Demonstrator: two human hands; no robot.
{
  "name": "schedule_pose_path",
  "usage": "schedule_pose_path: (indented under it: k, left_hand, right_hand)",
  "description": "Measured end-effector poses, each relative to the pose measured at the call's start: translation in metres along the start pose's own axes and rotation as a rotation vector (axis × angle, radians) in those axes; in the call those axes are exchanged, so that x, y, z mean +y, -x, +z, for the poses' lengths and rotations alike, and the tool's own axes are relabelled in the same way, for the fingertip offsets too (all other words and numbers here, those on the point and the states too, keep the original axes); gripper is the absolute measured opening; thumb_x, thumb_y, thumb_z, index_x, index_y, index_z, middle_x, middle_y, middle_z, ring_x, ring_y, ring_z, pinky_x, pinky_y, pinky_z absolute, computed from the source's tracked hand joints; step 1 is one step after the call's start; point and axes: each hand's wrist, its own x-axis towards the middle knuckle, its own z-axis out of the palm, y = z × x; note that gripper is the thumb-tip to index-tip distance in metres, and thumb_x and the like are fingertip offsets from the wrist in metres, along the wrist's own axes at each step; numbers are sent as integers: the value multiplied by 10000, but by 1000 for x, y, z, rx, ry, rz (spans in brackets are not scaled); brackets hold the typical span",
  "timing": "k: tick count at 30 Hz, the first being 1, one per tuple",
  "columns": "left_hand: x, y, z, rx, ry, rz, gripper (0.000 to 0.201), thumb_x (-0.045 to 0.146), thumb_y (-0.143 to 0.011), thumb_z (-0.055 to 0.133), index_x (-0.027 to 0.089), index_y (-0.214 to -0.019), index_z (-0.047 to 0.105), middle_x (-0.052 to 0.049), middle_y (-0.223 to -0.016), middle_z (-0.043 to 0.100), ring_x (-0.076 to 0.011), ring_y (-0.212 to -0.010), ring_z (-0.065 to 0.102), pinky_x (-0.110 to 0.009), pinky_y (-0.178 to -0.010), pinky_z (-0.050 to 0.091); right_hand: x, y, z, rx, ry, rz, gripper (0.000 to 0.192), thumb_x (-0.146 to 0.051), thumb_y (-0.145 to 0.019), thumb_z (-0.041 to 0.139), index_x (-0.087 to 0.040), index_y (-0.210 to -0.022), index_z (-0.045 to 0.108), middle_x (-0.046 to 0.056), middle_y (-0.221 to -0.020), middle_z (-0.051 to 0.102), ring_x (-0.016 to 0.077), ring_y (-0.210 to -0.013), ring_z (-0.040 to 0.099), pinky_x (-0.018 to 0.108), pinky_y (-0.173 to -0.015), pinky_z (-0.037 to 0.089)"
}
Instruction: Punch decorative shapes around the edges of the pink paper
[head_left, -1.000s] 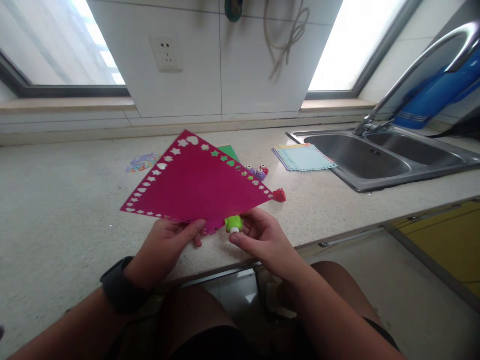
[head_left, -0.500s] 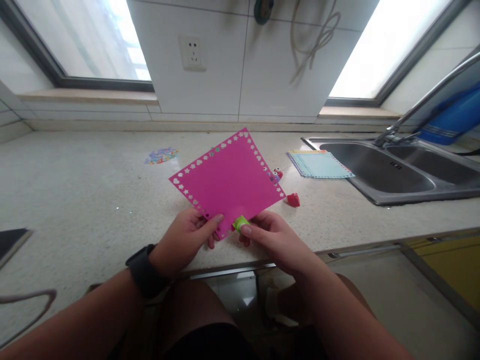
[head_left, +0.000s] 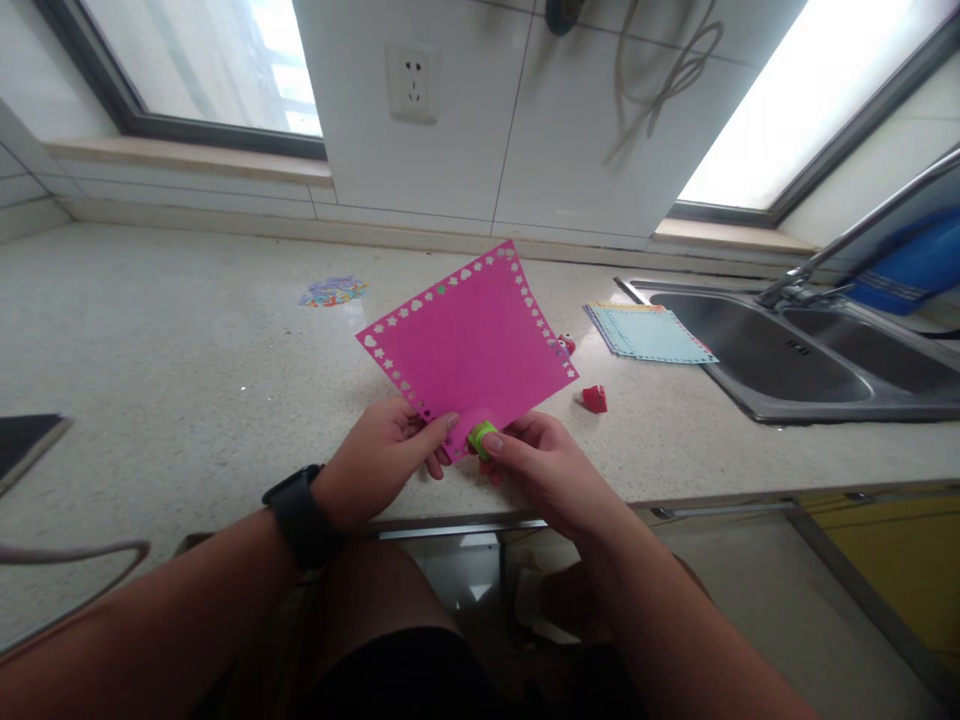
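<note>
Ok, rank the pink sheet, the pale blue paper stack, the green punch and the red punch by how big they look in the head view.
1. pink sheet
2. pale blue paper stack, though it lies farther from the camera
3. green punch and red punch: both look alike, and fingers partly hide the green one, so no ranking between them.

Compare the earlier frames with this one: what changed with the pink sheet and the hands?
The pink paper sheet was turned in the hands, so a different punched edge faces away. The left hand keeps its grip on the near corner; the right hand still holds the green punch at the edge. The red punch stayed put on the counter.
</note>
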Motion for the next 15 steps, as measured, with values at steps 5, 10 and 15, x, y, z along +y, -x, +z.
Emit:
schedule_pose_path:
  k: [5,10,15]
  left_hand:
    - [0,0,0,5,-53,16,318,388,-912,586,163,-693,637,20,-563,618,-112,-507,589,-220,-524,474]
    - [0,1,-1,12,-108,27,316,387,-914,589,166,-700,660,10,-562,642,-125,-532,620,-227,-557,489]
    - [0,2,-1,15,-111,30,319,386,-912,589,166,-694,665,6,-567,651,-129,-531,623,-228,-551,489]
  right_hand:
    - [-1,-1,1,-9,-8,5,282,-405,-798,798,-147,-897,741,45,-772,671,123,-636,536,246,-593,430]
    - [0,-2,1,-6,-23,-3,257,-392,-794,803,-151,-862,745,44,-741,672,120,-619,536,236,-572,428]
    - [0,-2,1,-11,18,0,282,-422,-808,782,-149,-866,741,42,-729,658,124,-608,523,247,-572,422]
